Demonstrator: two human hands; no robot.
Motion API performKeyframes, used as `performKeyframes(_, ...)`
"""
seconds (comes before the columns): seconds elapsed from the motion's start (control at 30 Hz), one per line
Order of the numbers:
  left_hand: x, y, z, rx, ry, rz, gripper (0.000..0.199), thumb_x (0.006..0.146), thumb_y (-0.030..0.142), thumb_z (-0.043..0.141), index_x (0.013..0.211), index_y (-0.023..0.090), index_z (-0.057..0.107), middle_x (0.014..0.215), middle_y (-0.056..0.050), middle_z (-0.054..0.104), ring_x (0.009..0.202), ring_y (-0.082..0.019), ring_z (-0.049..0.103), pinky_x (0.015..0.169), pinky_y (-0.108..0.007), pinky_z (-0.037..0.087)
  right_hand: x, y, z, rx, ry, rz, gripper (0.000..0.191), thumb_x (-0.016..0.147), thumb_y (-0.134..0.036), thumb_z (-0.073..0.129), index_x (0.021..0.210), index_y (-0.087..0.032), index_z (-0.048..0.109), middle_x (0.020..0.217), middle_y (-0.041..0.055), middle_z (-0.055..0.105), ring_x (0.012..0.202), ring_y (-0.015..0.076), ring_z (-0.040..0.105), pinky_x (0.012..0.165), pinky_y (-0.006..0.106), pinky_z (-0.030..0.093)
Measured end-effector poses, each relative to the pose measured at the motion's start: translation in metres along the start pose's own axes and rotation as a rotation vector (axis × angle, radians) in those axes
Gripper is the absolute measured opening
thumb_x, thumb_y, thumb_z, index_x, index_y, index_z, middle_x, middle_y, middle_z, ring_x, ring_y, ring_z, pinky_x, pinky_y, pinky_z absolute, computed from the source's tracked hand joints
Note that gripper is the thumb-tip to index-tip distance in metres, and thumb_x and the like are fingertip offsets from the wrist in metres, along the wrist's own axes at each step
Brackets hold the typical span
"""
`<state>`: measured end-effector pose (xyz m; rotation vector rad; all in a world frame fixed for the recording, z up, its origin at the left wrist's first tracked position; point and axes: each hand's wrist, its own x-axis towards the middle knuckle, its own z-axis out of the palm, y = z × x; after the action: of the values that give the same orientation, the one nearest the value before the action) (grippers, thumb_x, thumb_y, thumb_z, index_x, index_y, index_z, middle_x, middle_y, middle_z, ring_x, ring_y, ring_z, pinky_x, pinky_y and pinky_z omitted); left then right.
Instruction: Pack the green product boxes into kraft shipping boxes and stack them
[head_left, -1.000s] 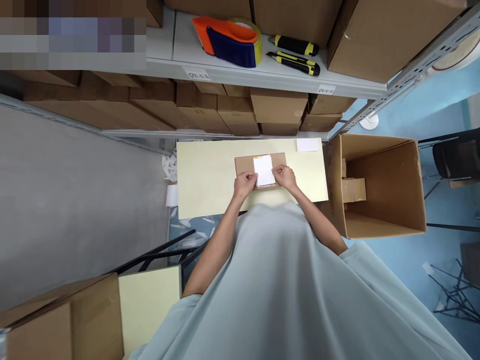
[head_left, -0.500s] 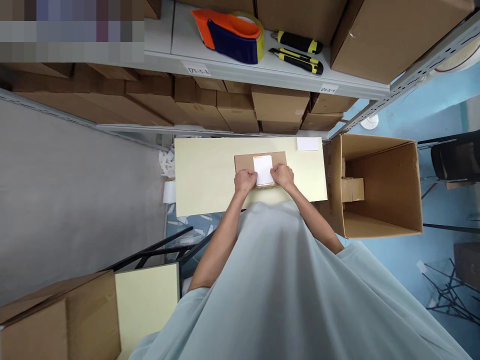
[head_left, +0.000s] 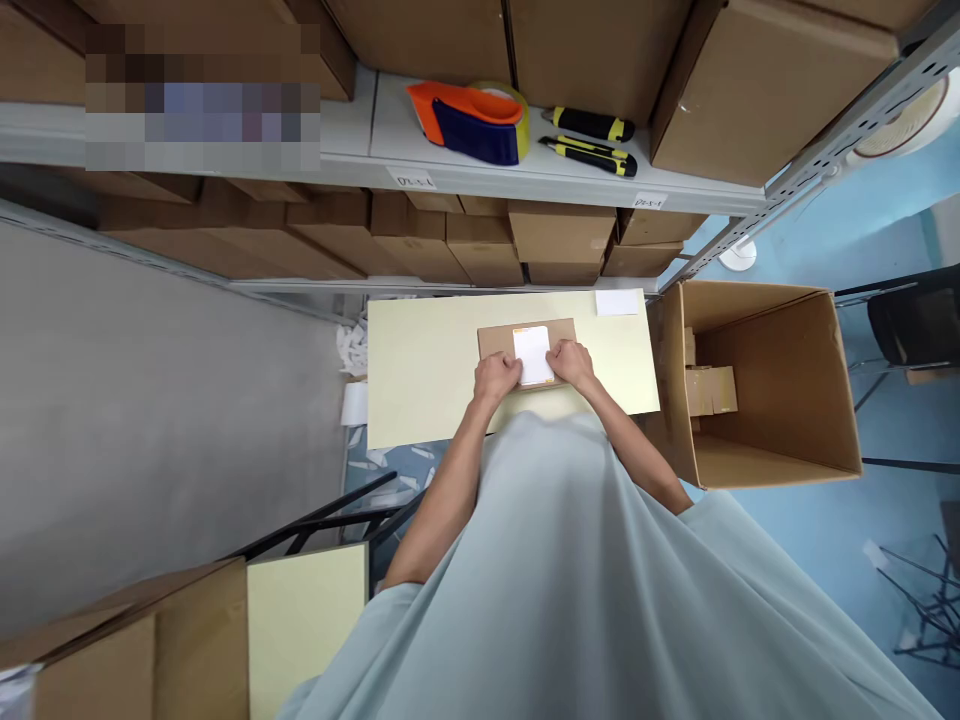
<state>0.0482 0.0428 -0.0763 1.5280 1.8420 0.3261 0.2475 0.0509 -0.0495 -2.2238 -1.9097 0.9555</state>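
Note:
A small brown cardboard box (head_left: 495,342) lies on the pale yellow table (head_left: 420,370). On its top is a white label (head_left: 533,356) with orange marks along its edges. My left hand (head_left: 496,376), fingers curled closed, is at the label's left edge near the box's front. At the right edge, my right hand (head_left: 571,362) is also closed, its thumb side against the label. Both hands seem to pinch or press the label's edges on the box.
Behind the table stands a shelf (head_left: 465,180) with boxes, an orange and blue tape dispenser (head_left: 476,122) and two cutters (head_left: 592,140). A white paper (head_left: 616,302) lies at the table's back right. To the right is a large open carton (head_left: 780,385) holding small boxes.
The whole view has shifted, so the table and shelf appear slightly lower. Both hands stay at the label's sides, with little movement against the box.

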Motion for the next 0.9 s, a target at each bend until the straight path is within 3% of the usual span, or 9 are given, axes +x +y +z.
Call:
performKeyframes(0.1, -0.006, 0.002, -0.004, 0.057, 0.113, 0.169, 0.035, 0.102, 0.037, 0.057, 0.12, 0.016, 0.078, 0.134, -0.023, 0.076, 0.137, -0.039, 0.065, 0.121, -0.05, 0.05, -0.001, 0.001, 0.001, 0.006, 0.1, -0.171, 0.035, 0.113, -0.031, 0.053, 0.131, -0.014, 0.077, 0.135, 0.0182, 0.079, 0.131, 0.0321, 0.07, 0.115, 0.042, 0.055)
performKeyframes(0.17, -0.008, 0.002, -0.002, 0.115, 0.162, 0.353, 0.055, 0.108, 0.038, 0.047, 0.153, 0.011, 0.065, 0.168, -0.024, 0.056, 0.164, -0.041, 0.041, 0.135, -0.056, 0.035, 0.001, 0.003, 0.005, -0.03, 0.133, -0.345, 0.047, 0.115, -0.032, 0.047, 0.153, -0.011, 0.066, 0.164, 0.0211, 0.062, 0.156, 0.0338, 0.053, 0.131, 0.047, 0.043)
performKeyframes(0.27, -0.009, -0.001, 0.007, 0.213, 0.052, 0.521, 0.069, 0.113, 0.039, 0.033, 0.174, 0.01, 0.043, 0.188, -0.016, 0.031, 0.178, -0.039, 0.013, 0.142, -0.06, 0.014, 0.005, 0.007, 0.015, -0.123, 0.086, -0.491, 0.061, 0.117, -0.032, 0.037, 0.174, -0.009, 0.045, 0.187, 0.0158, 0.032, 0.176, 0.0324, 0.023, 0.142, 0.052, 0.024)
performKeyframes(0.33, -0.009, -0.008, 0.013, 0.265, -0.023, 0.527, 0.073, 0.113, 0.043, 0.03, 0.178, 0.009, 0.037, 0.189, -0.015, 0.028, 0.178, -0.039, 0.01, 0.143, -0.062, 0.008, 0.007, 0.012, 0.021, -0.175, 0.065, -0.511, 0.066, 0.118, -0.034, 0.032, 0.178, -0.007, 0.035, 0.19, 0.0138, 0.024, 0.179, 0.0308, 0.016, 0.145, 0.052, 0.015)
performKeyframes(0.43, -0.008, -0.024, 0.017, 0.305, -0.043, 0.524, 0.08, 0.113, 0.05, 0.032, 0.181, 0.009, 0.029, 0.189, -0.016, 0.024, 0.179, -0.039, 0.009, 0.143, -0.063, 0.005, 0.006, 0.022, 0.025, -0.222, 0.071, -0.532, 0.074, 0.118, -0.044, 0.035, 0.181, -0.006, 0.027, 0.191, 0.0149, 0.018, 0.179, 0.0308, 0.012, 0.146, 0.051, 0.008)
performKeyframes(0.57, -0.001, -0.042, 0.006, 0.345, -0.086, 0.611, 0.085, 0.111, 0.057, 0.04, 0.182, 0.011, 0.028, 0.188, -0.017, 0.025, 0.178, -0.039, 0.011, 0.144, -0.06, 0.004, 0.007, 0.036, 0.016, -0.295, 0.013, -0.612, 0.095, 0.112, -0.064, 0.052, 0.181, -0.005, 0.027, 0.19, 0.018, 0.014, 0.18, 0.0353, 0.01, 0.146, 0.052, 0.005)
performKeyframes(0.67, 0.007, -0.048, -0.003, 0.384, -0.137, 0.658, 0.09, 0.109, 0.062, 0.045, 0.182, 0.012, 0.028, 0.189, -0.016, 0.024, 0.178, -0.04, 0.008, 0.144, -0.06, 0.0, 0.01, 0.04, 0.009, -0.326, -0.051, -0.65, 0.104, 0.106, -0.069, 0.064, 0.181, -0.007, 0.027, 0.191, 0.0172, 0.012, 0.18, 0.0366, 0.009, 0.146, 0.052, 0.006)
performKeyframes(0.9, 0.01, -0.042, 0.009, 0.359, -0.137, 0.605, 0.086, 0.112, 0.057, 0.038, 0.181, 0.007, 0.028, 0.19, -0.018, 0.017, 0.179, -0.041, 0.002, 0.142, -0.067, -0.006, 0.007, 0.034, 0.014, -0.265, -0.021, -0.582, 0.074, 0.118, -0.046, 0.042, 0.181, -0.01, 0.03, 0.191, 0.0118, 0.016, 0.18, 0.0307, 0.009, 0.147, 0.051, 0.005)
